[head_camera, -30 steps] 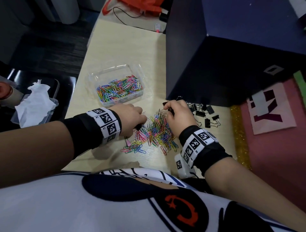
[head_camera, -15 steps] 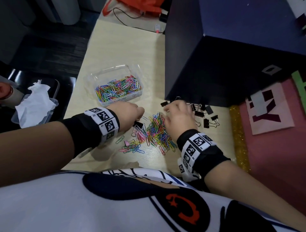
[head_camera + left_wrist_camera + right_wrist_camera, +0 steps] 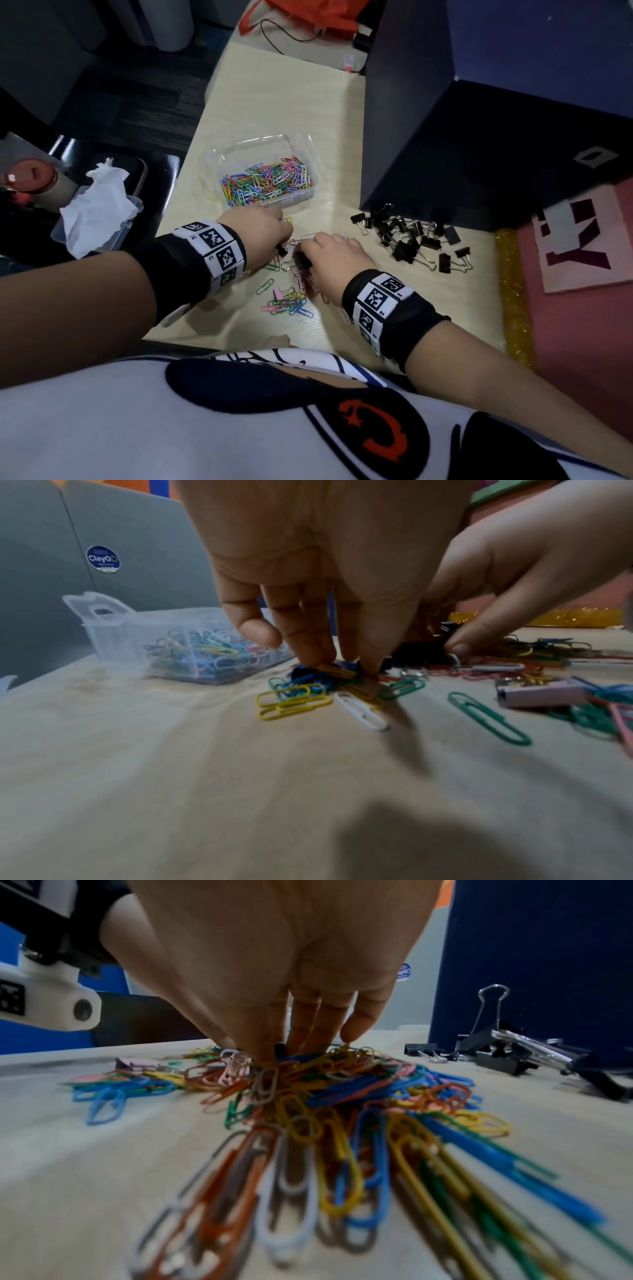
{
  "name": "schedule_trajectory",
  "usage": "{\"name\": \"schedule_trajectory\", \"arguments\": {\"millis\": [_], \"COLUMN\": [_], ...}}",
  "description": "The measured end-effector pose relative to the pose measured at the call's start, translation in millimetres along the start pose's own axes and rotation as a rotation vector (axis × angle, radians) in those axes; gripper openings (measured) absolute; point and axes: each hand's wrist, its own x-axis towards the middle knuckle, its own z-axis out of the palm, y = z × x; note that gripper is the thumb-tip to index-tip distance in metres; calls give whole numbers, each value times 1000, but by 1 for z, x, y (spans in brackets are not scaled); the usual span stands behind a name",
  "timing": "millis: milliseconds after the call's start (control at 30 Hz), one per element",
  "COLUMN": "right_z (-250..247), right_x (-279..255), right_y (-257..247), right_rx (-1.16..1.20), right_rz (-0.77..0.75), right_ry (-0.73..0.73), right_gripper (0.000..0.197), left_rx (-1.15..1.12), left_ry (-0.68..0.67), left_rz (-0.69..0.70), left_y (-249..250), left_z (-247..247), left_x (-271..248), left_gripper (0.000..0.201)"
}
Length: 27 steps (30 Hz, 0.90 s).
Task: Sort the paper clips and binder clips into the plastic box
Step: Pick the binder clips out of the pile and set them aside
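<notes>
A clear plastic box [image 3: 297, 148] holding many coloured paper clips stands at the table's middle. My left hand [image 3: 257, 226] is just in front of it. Its thumb and fingertips [image 3: 318, 656] pinch into a small cluster of paper clips [image 3: 298, 700]. My right hand [image 3: 337, 255] is close beside it over the main paper clip pile [image 3: 342, 1096]. Its thumb and fingers pinch down around a small black binder clip [image 3: 279, 1048]. More loose paper clips [image 3: 291, 303] and a pink binder clip [image 3: 277, 294] lie nearer me. A heap of black binder clips [image 3: 411, 236] lies to the right.
A tall dark blue box [image 3: 479, 137] stands right behind the black binder clips. The table's left edge [image 3: 185, 171] drops to a black chair with a tissue-filled container [image 3: 96, 209]. A pink mat [image 3: 582, 308] borders the right side.
My hands have drawn closer together; the right hand has shifted left across the pile and hides most of it. The left hand has edged toward the plastic box.
</notes>
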Motion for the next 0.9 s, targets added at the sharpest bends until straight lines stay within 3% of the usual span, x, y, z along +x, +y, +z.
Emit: {"name": "schedule_trajectory", "arguments": {"millis": [433,733,900], "right_z": [-12,-8,-9], "right_x": [-20,-40,-50], "right_y": [8,46,65], "right_rx": [347,582,714], "right_rz": [172,441,570], "right_ry": [128,325,441], "right_gripper": [32,34,25], "left_rx": [59,-39,-35], "left_ry": [-38,-5,29], "left_rz": [74,96,110], "left_y": [7,14,26], "left_z": [-8,-19,-29], "left_x": [4,11,27], "left_gripper": [27,26,30]}}
